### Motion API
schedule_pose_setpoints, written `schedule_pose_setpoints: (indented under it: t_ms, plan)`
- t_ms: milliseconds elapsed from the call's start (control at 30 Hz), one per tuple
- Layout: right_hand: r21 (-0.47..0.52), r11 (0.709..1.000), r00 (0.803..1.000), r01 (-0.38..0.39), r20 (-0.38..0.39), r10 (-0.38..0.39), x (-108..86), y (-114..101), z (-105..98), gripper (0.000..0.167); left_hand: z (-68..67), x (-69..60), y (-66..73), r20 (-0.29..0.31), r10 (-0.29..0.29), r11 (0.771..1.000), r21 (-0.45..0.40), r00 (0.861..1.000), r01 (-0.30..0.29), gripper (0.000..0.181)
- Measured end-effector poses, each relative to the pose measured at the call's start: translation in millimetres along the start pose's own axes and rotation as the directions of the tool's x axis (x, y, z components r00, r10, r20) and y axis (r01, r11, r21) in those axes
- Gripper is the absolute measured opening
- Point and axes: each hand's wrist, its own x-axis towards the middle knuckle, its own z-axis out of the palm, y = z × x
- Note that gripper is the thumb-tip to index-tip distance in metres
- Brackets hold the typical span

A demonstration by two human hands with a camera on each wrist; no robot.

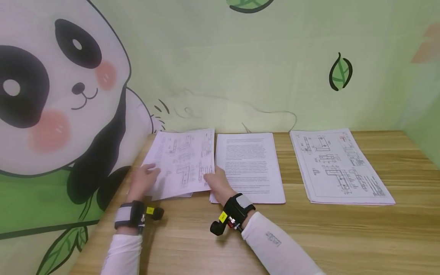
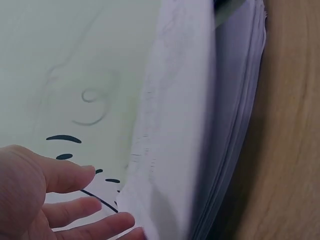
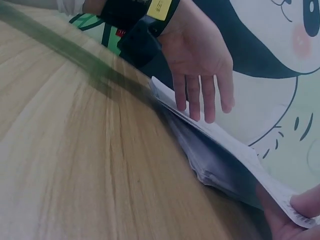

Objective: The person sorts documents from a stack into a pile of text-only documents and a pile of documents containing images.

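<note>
A sheet with line drawings [image 1: 192,152] is lifted and tilted above the left paper stack [image 2: 235,100]. My right hand [image 1: 220,185] pinches its right edge, thumb on top and fingers beneath; the right wrist view shows this grip at the lower right corner. My left hand [image 1: 142,181] is at the sheet's left side, and in the left wrist view its fingers [image 2: 95,225] are spread and relaxed. From the right wrist view, the left hand's straight fingers [image 3: 194,95] lie along the sheet [image 3: 225,137]; whether they touch it I cannot tell.
A stack of printed text pages [image 1: 247,168] lies in the middle of the wooden table [image 1: 292,236]. Farther right rests another stack with line drawings [image 1: 340,168]. Behind the table stands a pale green wall [image 1: 223,68] with a panda picture at left.
</note>
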Motion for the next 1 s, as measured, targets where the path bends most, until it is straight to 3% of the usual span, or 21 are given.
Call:
schedule_pose_setpoints:
  t_ms: [133, 300, 500, 633, 767, 1000]
  plan:
    - [0.008, 1.0, 1.0, -0.001, 0.028, 0.001, -3.1, -5.3, -6.2, 0.05, 3.4, 1.9, 1.1, 0.016, 0.021, 0.999, -0.033, 1.0, -0.02, 0.069]
    - [0.025, 0.999, 0.998, 0.035, 0.057, -0.036, -4.9, -7.7, -20.7, 0.051, 8.7, 4.0, 4.6, 0.041, -0.001, 0.991, -0.135, 0.999, 0.006, 0.074]
    - [0.039, 0.997, 0.993, 0.061, 0.102, -0.065, -7.9, -9.4, -41.6, 0.049, 13.1, 3.6, 8.0, 0.082, 0.008, 0.942, -0.334, 0.997, 0.02, 0.074]
    - [0.007, 0.998, 0.989, 0.067, 0.128, -0.067, -13.1, -18.1, -58.0, 0.048, 19.1, 3.6, 14.3, 0.023, 0.07, 0.915, -0.4, 0.997, -0.055, 0.06]
    - [-0.061, 0.996, 0.993, 0.068, 0.099, -0.062, -16.5, -29.7, -77.0, 0.04, 30.0, 1.1, 23.7, -0.028, 0.142, 0.901, -0.409, 0.989, -0.141, 0.043]
    - [-0.121, 0.992, 1.0, 0.022, -0.007, -0.023, -22.9, -44.0, -111.8, 0.037, 59.9, -11.3, 44.5, -0.002, 0.223, 0.883, -0.424, 0.975, -0.203, 0.035]
